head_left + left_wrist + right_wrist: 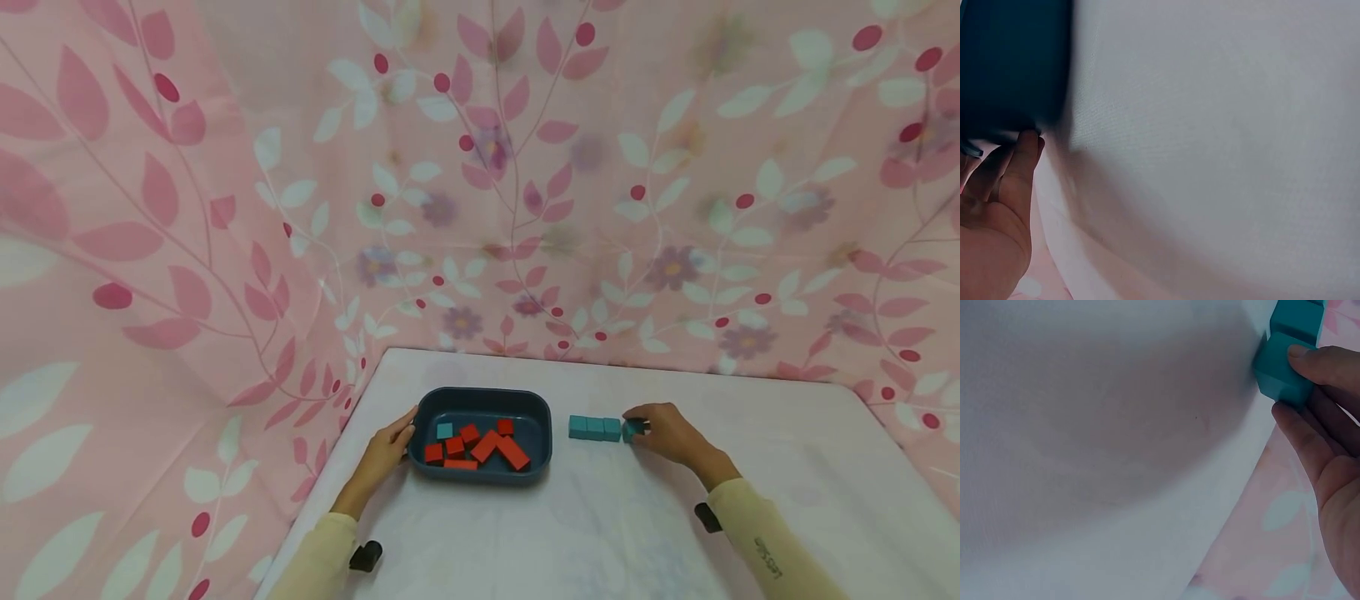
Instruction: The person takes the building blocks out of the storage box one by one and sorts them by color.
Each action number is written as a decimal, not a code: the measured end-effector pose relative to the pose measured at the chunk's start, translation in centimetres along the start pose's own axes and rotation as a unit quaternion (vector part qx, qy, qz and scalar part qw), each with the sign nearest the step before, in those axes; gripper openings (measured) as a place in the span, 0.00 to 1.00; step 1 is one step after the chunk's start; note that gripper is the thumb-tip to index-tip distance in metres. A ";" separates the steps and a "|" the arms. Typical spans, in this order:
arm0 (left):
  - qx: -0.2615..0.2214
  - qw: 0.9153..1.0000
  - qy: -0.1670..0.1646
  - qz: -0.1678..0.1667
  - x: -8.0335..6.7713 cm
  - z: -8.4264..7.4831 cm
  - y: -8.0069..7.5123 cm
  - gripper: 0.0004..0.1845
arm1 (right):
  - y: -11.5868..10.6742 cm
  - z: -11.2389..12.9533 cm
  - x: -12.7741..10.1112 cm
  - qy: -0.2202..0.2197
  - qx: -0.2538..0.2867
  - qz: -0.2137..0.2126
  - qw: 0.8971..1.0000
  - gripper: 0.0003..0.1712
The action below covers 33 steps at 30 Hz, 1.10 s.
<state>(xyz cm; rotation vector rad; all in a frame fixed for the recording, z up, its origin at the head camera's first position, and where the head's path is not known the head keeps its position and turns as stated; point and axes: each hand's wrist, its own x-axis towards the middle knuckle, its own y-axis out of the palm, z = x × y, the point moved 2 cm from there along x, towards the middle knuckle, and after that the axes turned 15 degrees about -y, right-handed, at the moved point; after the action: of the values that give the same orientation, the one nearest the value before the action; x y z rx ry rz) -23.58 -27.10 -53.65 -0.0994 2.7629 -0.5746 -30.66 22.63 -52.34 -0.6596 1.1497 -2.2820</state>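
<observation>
The thumb and fingers of the right hand (671, 433) pinched a teal block (1282, 365), with the thumb pressed on one face. Just to its left stood a row of three teal blocks (594, 428), running roughly along the counter's far edge; whether the pinched one touched the row, I could not tell. The fingers of the left hand (384, 450) gripped the left end of a dark blue dish (480, 479), which sat near the counter's far left corner. In the dish lay seven red blocks (486, 446), some leaning on each other, and one teal cube (445, 431) near its left wall. The row and the dish's right wall stood between the pinched block and the dish's inside. The white counter (585, 533) had a pink floral curtain (480, 183) behind its far edge and along its left edge.
</observation>
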 end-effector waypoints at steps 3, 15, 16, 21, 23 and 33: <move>-0.012 1.000 0.009 0.006 0.1 0.1 0.0 0.24 | 0.1 -0.1 0.1 0.004 0.002 0.000 1.000 0.20; -0.023 1.000 0.012 0.006 0.3 0.1 0.0 0.23 | 0.3 -0.9 -0.2 0.020 0.023 -0.031 0.999 0.21; -0.023 1.000 0.014 0.006 0.3 0.1 0.0 0.24 | 0.3 -1.0 -0.3 0.021 0.025 -0.030 0.999 0.21; -0.020 1.000 0.013 0.001 0.2 0.2 0.0 0.24 | 0.7 -1.3 -0.2 0.020 0.038 -0.031 0.999 0.22; -0.016 1.000 0.010 -0.005 0.1 0.2 0.0 0.23 | 0.9 -1.5 -0.1 0.018 0.044 -0.035 0.998 0.22; -0.004 1.000 0.015 -0.011 0.1 0.1 0.2 0.24 | 1.2 -1.4 -0.3 0.013 0.047 -0.032 0.998 0.26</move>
<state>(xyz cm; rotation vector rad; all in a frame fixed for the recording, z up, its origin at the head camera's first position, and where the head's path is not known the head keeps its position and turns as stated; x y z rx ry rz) -23.61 -26.94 -53.82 -0.1247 2.7963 -0.5766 -31.03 23.01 -54.13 -0.6394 1.0397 -2.3887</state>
